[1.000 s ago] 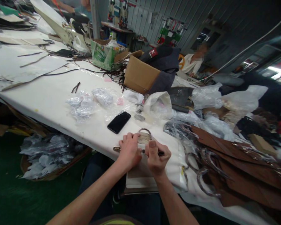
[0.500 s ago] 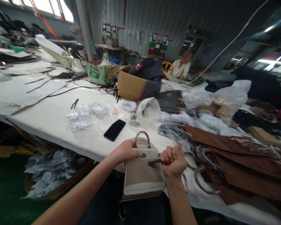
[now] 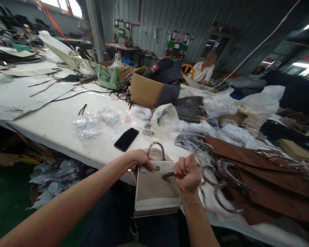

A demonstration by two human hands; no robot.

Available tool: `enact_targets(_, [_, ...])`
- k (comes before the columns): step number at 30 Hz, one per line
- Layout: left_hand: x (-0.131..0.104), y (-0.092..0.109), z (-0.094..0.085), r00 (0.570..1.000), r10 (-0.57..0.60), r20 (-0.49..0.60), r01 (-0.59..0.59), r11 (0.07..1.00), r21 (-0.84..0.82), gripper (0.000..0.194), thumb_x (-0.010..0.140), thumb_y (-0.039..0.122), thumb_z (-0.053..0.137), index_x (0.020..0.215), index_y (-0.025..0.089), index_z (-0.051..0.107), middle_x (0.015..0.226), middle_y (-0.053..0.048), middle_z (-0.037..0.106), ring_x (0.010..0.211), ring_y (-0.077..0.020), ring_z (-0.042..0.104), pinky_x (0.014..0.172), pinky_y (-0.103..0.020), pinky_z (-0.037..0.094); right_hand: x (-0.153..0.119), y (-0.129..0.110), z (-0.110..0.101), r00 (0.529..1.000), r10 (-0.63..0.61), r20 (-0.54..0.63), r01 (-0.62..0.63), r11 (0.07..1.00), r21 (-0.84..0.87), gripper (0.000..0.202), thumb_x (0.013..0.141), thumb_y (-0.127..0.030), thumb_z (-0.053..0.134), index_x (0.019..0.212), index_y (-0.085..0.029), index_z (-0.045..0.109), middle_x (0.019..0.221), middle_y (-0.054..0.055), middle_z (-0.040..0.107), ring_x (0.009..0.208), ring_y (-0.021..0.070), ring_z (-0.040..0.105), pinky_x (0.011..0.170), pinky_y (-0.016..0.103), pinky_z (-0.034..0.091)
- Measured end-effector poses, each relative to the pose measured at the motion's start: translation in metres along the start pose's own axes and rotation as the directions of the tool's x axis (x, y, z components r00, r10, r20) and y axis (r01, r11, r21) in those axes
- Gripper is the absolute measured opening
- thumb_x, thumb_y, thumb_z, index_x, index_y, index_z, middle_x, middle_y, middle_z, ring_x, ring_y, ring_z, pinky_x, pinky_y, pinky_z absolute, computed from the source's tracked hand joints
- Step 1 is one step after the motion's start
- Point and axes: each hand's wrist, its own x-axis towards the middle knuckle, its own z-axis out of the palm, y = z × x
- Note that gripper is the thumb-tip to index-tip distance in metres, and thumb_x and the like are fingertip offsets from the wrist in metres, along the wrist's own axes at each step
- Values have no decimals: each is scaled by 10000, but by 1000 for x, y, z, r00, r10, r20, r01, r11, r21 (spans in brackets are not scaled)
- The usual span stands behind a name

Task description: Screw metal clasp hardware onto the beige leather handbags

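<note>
Here the left hand (image 3: 138, 160) steadies a boxy beige handbag (image 3: 156, 187); right hand (image 3: 187, 173) fist-grips a thin tool (image 3: 168, 175).

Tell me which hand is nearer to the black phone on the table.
Left. The left hand grips the handbag at its top left corner, just below the black phone. The right hand, fisted on a tool, sits farther right across the bag.

Both forearms bare to the frame edge, no sleeves, no watch, bands or gloves. Left hand (image 3: 139, 160) and right hand (image 3: 187, 173): no rings visible, nails short where they show. Dark trousers, navy or black, at 6 o'clock under the arms. Nothing else of the body in shot.
</note>
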Motion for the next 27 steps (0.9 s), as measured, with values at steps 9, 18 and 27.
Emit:
enact_targets(9, [1,-12,6,999,-35,25,37,996,-87,493,518,70,902,991,143,782,961,-106,819,832,-308,781,654,-361,688,-9,2,2,994,-63,90,66,997,-33,625,1086,-468,633,586,-217,355,505,-92,237,389,64,146,385,243,129])
enact_targets(18, [3,-10,7,996,-85,4,85,992,-96,411,541,49,832,937,133,758,843,-104,785,698,-299,743,539,-362,645,-5,-7,13,958,-187,217,206,976,-68,610,1098,-412,627,576,-209,385,519,-77,244,428,77,206,419,259,183])
enact_targets(27, [1,-10,9,997,-42,-59,39,998,-44,395,512,81,852,884,140,730,829,-75,763,711,-282,731,524,-293,583,-3,16,25,926,-260,275,286,957,-59,548,1100,-334,645,611,-202,435,539,-84,249,443,72,213,436,233,204])
